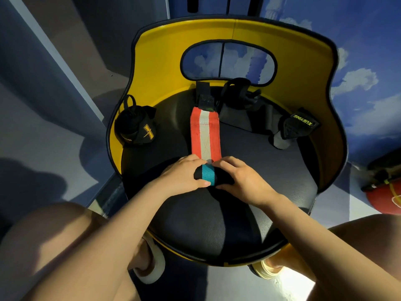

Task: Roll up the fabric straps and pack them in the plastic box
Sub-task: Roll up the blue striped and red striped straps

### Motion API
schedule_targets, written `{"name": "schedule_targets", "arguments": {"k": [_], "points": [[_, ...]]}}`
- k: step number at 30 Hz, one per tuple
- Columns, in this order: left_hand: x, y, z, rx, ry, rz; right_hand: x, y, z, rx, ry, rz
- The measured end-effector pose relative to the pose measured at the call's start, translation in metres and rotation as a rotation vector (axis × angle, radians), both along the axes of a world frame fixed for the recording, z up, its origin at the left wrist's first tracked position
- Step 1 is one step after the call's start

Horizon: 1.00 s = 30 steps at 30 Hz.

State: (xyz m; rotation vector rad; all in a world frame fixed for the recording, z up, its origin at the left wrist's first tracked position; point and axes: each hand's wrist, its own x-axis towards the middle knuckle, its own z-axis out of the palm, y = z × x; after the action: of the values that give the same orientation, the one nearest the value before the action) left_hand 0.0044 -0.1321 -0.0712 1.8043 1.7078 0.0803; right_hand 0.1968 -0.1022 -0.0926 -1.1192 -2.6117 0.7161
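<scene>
On the black seat [249,170] of a yellow-backed chair lies a fabric strap [205,135], orange with a white middle stripe, stretched away from me. Its near end is wound into a black roll with a teal stripe [208,175]. My left hand [181,177] grips the roll's left end, thumb under it. From the other side my right hand [243,178] grips the roll's right end. The strap's far end has a black patch [205,98]. No plastic box is in view.
A rolled black strap with yellow print [135,127] sits at the seat's left. More black straps [238,94] lie at the back, and one labelled XUEYING [297,127] at the right. The yellow backrest [165,57] rings the seat. A red object [386,192] stands at the right.
</scene>
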Motion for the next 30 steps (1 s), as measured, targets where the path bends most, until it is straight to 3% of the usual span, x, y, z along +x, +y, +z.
{"name": "schedule_targets", "arguments": {"k": [9, 15, 17, 21, 25, 30], "points": [[0.003, -0.012, 0.004, 0.2, 0.18, -0.058, -0.004, 0.01, 0.021, -0.224, -0.024, -0.009], [0.004, -0.008, 0.016, 0.072, 0.136, -0.069, -0.01, 0.019, 0.036, -0.349, -0.197, 0.009], [0.006, -0.007, 0.018, 0.038, 0.152, -0.071, -0.014, 0.019, 0.04, -0.314, -0.241, 0.012], [0.007, -0.003, 0.018, 0.0, 0.145, -0.04, -0.02, 0.018, 0.042, -0.038, -0.378, 0.039], [0.001, 0.007, 0.018, -0.084, 0.094, -0.045, -0.011, 0.012, 0.029, 0.223, -0.287, 0.1], [-0.008, 0.016, 0.013, -0.133, 0.043, -0.046, -0.012, 0.014, 0.017, 0.185, -0.29, 0.16]]}}
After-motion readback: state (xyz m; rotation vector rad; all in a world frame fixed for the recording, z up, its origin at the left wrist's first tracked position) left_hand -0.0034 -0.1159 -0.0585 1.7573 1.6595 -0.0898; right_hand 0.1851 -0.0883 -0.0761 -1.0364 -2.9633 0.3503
